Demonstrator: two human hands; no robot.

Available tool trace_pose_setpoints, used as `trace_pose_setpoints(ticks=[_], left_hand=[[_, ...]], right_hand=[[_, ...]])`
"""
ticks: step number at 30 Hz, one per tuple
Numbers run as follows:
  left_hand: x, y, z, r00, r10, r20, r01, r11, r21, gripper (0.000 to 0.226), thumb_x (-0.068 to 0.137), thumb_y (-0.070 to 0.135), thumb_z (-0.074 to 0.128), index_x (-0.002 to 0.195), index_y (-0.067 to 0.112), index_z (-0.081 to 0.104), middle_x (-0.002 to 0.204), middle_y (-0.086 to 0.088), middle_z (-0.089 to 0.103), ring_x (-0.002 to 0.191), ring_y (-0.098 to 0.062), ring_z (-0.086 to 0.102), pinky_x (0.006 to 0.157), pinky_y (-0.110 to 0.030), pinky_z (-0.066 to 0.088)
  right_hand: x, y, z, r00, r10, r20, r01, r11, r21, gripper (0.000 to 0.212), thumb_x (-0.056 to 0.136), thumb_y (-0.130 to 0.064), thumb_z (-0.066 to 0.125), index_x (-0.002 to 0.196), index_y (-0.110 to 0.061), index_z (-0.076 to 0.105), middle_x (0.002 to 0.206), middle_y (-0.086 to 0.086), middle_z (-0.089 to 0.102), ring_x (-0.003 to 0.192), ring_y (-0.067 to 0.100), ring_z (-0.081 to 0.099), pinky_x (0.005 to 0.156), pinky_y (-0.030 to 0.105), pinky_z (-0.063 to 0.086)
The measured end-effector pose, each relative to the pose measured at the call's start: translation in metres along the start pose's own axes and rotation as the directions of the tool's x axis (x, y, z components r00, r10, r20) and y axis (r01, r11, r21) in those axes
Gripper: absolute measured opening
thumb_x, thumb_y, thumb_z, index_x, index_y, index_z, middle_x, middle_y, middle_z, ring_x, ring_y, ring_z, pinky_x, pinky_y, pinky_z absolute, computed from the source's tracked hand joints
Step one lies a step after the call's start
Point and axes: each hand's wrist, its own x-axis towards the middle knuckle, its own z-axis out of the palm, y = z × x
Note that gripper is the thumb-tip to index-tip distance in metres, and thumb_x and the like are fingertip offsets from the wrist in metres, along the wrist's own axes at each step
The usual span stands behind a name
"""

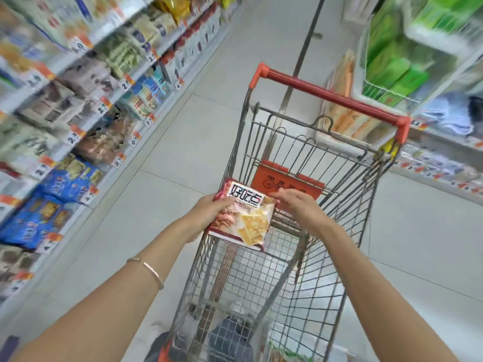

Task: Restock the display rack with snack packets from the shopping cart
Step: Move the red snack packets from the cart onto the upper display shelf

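Restocking seems partway: snack packets (pixel 247 222) are held above the shopping cart (pixel 328 98), not yet on the display rack (pixel 86 126) at left, whose shelves look mostly full. The left hand (pixel 209 208) grips the bundle's left edge, thumb on top. The right hand (pixel 296 203) curls at its right corner, and I cannot tell whether it has a hold.

We are in a supermarket aisle: a display rack (pixel 116 96) on our left holds rows of snack packets (pixel 65 184) above orange price tags (pixel 75 135), a wire shopping cart (pixel 287 142) stands on pale floor tiles (pixel 183 152), and stocked shelves (pixel 441 138) line our right
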Motion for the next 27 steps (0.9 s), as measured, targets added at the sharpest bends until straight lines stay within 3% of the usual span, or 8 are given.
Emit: trace_pose_setpoints(ticks=[3,6,9,12,14,18,23,27], left_hand=[[0.008,-0.008,-0.041,0.966,0.006,-0.257,-0.061,0.977,-0.206,0.023,0.099,0.030,0.056,0.109,0.012,0.066,0.109,-0.018,0.072,0.089,-0.037,0.069,0.075,-0.042,0.057],[0.015,-0.019,-0.074,0.924,-0.059,-0.378,-0.096,0.920,-0.380,0.034,0.102,0.031,0.050,0.120,0.006,0.064,0.108,-0.018,0.063,0.094,-0.032,0.060,0.072,-0.038,0.055],[0.022,-0.032,-0.096,0.868,-0.109,-0.485,-0.139,0.883,-0.448,0.038,0.103,0.031,0.049,0.128,0.006,0.061,0.117,-0.016,0.070,0.104,-0.035,0.067,0.090,-0.048,0.055],[0.025,-0.047,-0.107,0.866,-0.114,-0.488,-0.147,0.873,-0.466,0.037,0.103,0.032,0.047,0.128,0.009,0.062,0.117,-0.014,0.072,0.105,-0.033,0.070,0.094,-0.050,0.054],[0.027,-0.055,-0.109,0.865,-0.127,-0.485,-0.133,0.874,-0.467,0.036,0.103,0.033,0.048,0.128,0.011,0.062,0.115,-0.012,0.073,0.103,-0.032,0.071,0.089,-0.046,0.056],[0.029,-0.066,-0.109,0.858,-0.169,-0.485,-0.115,0.857,-0.503,0.035,0.102,0.034,0.050,0.126,0.012,0.064,0.113,-0.011,0.074,0.100,-0.030,0.072,0.086,-0.045,0.057],[0.028,-0.074,-0.108,0.848,-0.205,-0.488,-0.094,0.850,-0.519,0.031,0.103,0.036,0.047,0.111,0.015,0.069,0.101,-0.008,0.077,0.090,-0.027,0.074,0.080,-0.039,0.058],[0.041,-0.064,-0.106,0.831,-0.193,-0.522,-0.129,0.845,-0.519,0.032,0.103,0.037,0.046,0.106,0.016,0.070,0.091,-0.004,0.078,0.078,-0.021,0.075,0.080,-0.036,0.057]], right_hand=[[0.039,0.031,0.018,0.992,0.108,-0.069,-0.111,0.993,-0.038,0.025,0.095,-0.039,0.060,0.110,-0.020,0.067,0.125,-0.002,0.064,0.113,0.012,0.059,0.102,0.032,0.044],[0.066,0.070,0.043,0.966,0.257,0.035,-0.241,0.940,-0.242,0.009,0.094,-0.017,0.066,0.103,-0.014,0.066,0.111,0.000,0.061,0.115,0.022,0.058,0.094,0.023,0.043],[0.098,0.118,0.068,0.930,0.367,-0.025,-0.352,0.870,-0.345,0.024,0.092,-0.013,0.066,0.116,-0.008,0.062,0.114,0.010,0.062,0.116,0.028,0.059,0.081,0.015,0.043],[0.133,0.161,0.091,0.885,0.431,-0.173,-0.461,0.863,-0.207,0.044,0.081,-0.025,0.079,0.110,-0.005,0.053,0.110,0.010,0.066,0.100,0.028,0.065,0.092,0.036,0.053],[0.164,0.211,0.100,0.824,0.522,-0.221,-0.542,0.839,-0.041,0.071,0.075,-0.041,0.082,0.125,-0.005,0.048,0.111,0.013,0.066,0.096,0.030,0.066,0.083,0.044,0.058],[0.187,0.256,0.113,0.813,0.538,-0.223,-0.535,0.841,0.077,0.120,0.049,-0.072,0.083,0.146,-0.019,0.036,0.136,0.011,0.059,0.124,0.034,0.056,0.104,0.055,0.045],[0.164,0.235,0.121,0.828,0.503,-0.247,-0.454,0.861,0.231,0.087,0.077,-0.029,0.083,0.149,-0.023,0.033,0.143,0.011,0.053,0.126,0.033,0.054,0.109,0.054,0.041],[0.135,0.222,0.100,0.797,0.582,-0.164,-0.407,0.717,0.566,0.053,0.093,-0.005,0.065,0.141,-0.016,0.048,0.123,0.018,0.065,0.102,0.030,0.066,0.078,0.040,0.060]])
